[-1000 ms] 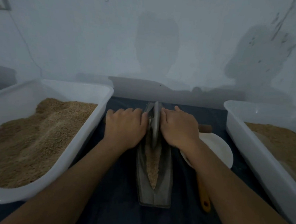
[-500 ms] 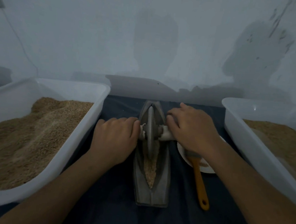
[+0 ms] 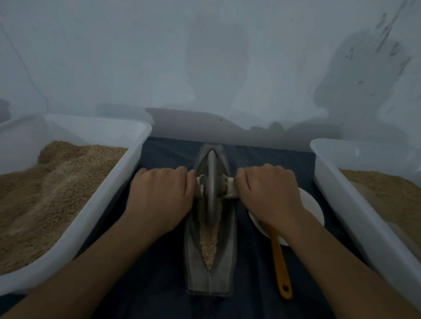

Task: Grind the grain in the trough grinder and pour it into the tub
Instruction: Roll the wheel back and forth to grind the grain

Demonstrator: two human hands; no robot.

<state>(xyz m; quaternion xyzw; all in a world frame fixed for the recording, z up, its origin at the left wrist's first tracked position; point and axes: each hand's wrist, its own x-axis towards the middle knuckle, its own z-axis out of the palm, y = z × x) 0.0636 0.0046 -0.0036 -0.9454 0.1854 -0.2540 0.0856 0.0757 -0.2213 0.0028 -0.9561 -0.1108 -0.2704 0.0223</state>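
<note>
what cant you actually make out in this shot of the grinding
All in the head view:
- Handles of the grinding wheel: wrapped by the left hand and right hand, only cloth-bound stubs show.
- Head of the orange-handled tool: hidden under the right wrist, on the white plate.
- Left tub and right tub: cut off by the frame edges.
- Grain in the trough: too dim to judge fineness.

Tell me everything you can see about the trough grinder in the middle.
The trough grinder is a long, narrow, boat-shaped grey trough, metal by its look, lying lengthwise on the dark cloth. Grain fills its groove. A thin wheel stands upright in it; the left hand and right hand grip its axle handles.
</note>
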